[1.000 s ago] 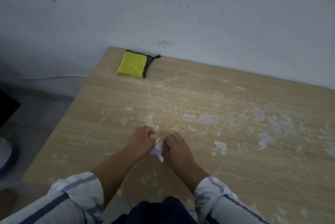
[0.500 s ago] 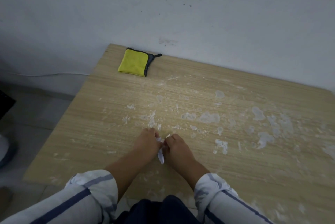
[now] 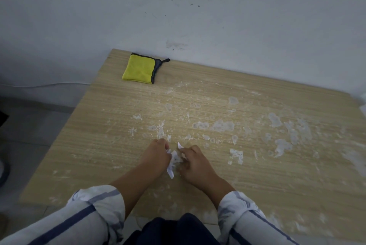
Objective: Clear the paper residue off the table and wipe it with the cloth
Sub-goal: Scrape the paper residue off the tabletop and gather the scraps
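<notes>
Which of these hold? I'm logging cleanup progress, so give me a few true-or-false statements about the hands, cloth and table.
The yellow cloth lies folded near the table's far left corner. True.
The right hand grips the cloth. False: it pinches paper scraps; the cloth lies untouched.
The left hand holds paper scraps too. True.
The table is wiped clean. False: white paper residue is spread across it.
</notes>
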### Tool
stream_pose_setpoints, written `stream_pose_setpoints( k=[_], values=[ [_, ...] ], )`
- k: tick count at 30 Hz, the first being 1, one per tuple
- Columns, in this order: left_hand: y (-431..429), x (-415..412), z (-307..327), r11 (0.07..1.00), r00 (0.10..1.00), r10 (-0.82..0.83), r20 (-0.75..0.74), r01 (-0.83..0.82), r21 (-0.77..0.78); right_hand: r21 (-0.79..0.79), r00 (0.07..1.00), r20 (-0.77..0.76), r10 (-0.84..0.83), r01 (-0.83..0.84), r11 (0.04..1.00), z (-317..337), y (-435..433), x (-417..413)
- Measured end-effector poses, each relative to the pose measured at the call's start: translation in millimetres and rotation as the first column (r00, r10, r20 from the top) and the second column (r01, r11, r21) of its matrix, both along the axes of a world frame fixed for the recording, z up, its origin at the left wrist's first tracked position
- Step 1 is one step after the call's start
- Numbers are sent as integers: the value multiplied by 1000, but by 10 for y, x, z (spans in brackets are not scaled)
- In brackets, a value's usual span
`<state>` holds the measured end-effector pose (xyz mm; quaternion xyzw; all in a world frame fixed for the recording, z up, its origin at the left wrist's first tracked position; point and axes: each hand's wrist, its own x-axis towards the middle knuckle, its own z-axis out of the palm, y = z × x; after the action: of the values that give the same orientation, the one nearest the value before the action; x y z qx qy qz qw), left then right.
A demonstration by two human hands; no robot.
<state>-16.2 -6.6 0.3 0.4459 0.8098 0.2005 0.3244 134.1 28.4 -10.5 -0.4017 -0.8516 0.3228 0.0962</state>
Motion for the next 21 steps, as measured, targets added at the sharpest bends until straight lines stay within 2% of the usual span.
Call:
stream_pose_setpoints(
  k=[3, 9, 13, 15, 17, 19, 21],
  values=[
    [-37, -7, 11, 999, 1000, 1, -7, -1, 40, 11, 1000, 13, -19, 19, 1000, -51, -27, 17],
    [-84, 4, 14, 997, 1000, 6, 14, -7, 82, -28, 981, 55, -188, 190, 981, -75, -24, -56],
    [-79, 14, 26, 995, 1000, -17, 15, 16, 100, -41, 989, 73, -126, 129, 991, -102, -41, -104],
    [-88, 39, 34, 990, 998, -48, -39, 52, 127, -18, 991, 62, -115, 116, 993, -100, -39, -96],
    [-86, 86, 48, 982, 979, -98, -179, 124, 142, 13, 987, 80, -136, 136, 991, -86, -31, -53],
    [-67, 175, 77, 966, 951, -145, -271, 195, 169, 96, 978, 140, -154, 141, 985, -66, -28, 18],
    [-20, 297, 114, 947, 927, -220, -303, 277, 161, 142, 956, 209, -203, 176, 974, 20, -11, 125]
  ],
)
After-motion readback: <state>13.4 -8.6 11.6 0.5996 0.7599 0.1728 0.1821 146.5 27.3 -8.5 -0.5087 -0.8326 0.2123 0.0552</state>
